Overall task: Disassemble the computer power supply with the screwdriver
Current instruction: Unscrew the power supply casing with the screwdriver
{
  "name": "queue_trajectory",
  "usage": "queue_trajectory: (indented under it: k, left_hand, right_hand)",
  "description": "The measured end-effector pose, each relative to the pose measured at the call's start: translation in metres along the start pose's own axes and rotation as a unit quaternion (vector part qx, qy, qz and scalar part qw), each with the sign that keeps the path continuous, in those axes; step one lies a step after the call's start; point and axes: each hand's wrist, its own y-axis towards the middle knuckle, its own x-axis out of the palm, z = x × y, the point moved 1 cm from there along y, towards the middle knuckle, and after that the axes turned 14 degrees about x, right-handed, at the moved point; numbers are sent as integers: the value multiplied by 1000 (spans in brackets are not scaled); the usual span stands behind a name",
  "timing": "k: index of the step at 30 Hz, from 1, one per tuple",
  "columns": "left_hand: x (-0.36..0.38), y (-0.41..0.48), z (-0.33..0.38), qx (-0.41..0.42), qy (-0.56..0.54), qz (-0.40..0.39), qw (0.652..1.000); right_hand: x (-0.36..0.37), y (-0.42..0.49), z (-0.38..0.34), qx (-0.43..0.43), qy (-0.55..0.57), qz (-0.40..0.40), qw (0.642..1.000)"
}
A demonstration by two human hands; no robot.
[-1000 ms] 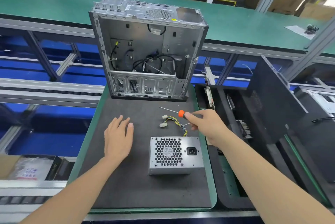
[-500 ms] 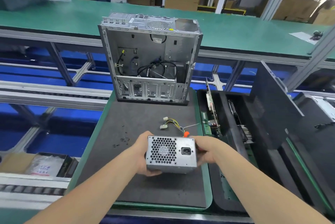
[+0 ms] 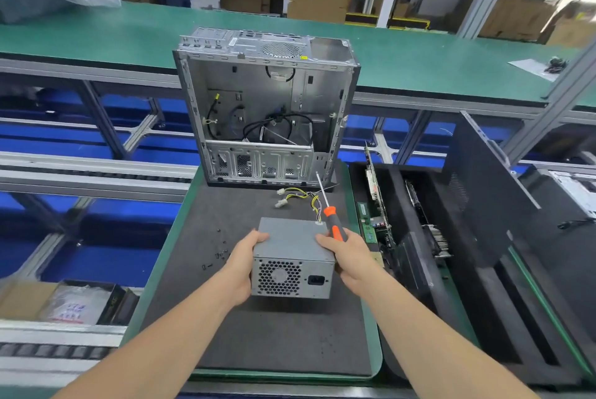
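Note:
The grey metal power supply (image 3: 292, 245) is held between both hands above the dark foam mat (image 3: 258, 334), its fan grille and socket facing me. My left hand (image 3: 243, 261) grips its left side, fingers over the top edge. My right hand (image 3: 346, 256) grips the right side and also holds the screwdriver (image 3: 332, 224), whose orange-and-black handle sticks up from the hand with the shaft pointing away. Yellow and black cables (image 3: 301, 197) trail from the unit's back onto the mat.
An open, gutted computer case (image 3: 267, 105) stands upright at the mat's far end. Small loose screws (image 3: 219, 253) lie on the mat at left. A black tray (image 3: 451, 269) with circuit boards and a leaning side panel (image 3: 477, 185) sits at right. Green benches run behind.
Both hands closed on the power supply and lifted and tilted it, so its top now shows. The screwdriver, earlier pinched in my right hand over the mat, now stands up beside the unit.

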Motion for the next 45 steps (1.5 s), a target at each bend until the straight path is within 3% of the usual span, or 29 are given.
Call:
queue_trajectory:
  k: [4, 7, 12, 16, 19, 22, 25, 27, 30, 34, 37, 45]
  left_hand:
    - [-8, 1, -15, 37, -37, -22, 998]
    - [-13, -4, -26, 81, -4, -17, 997]
    - [-14, -8, -34, 126, 80, -28, 988]
    - [-16, -5, -25, 118, 101, -31, 987]
    - [-19, -8, -23, 104, 121, -30, 987]
    - [-18, -13, -27, 101, 133, -42, 985]
    - [-14, -16, -34, 106, 128, -43, 985]
    - [-13, -15, -37, 108, 114, -35, 987]
    - [-11, -16, -37, 101, 103, -22, 989]
    - [-6, -18, -38, 103, 95, 2, 990]
    - [-4, -17, -39, 102, 81, 4, 991]
    - [-8, -15, -37, 113, 77, 1, 991]
  right_hand:
    - [0, 3, 19, -22, -11, 32, 999]
    - [-2, 1, 36, -42, 2, 40, 998]
    - [-13, 12, 38, -39, -38, 173, 983]
    - [-27, 20, 32, -65, -262, 287, 919]
    - [-33, 24, 44, -88, -316, 324, 887]
    - [-31, 16, 52, -71, -323, 300, 895]
    - [-29, 5, 53, -183, -316, 340, 867]
    - [-22, -4, 49, -196, -296, 306, 884]
    - [-3, -12, 46, -83, -304, 214, 924]
    - [10, -16, 48, 4, -168, 111, 979]
    - [10, -21, 44, 16, -117, 26, 993]
    - [12, -31, 43, 48, -82, -31, 995]
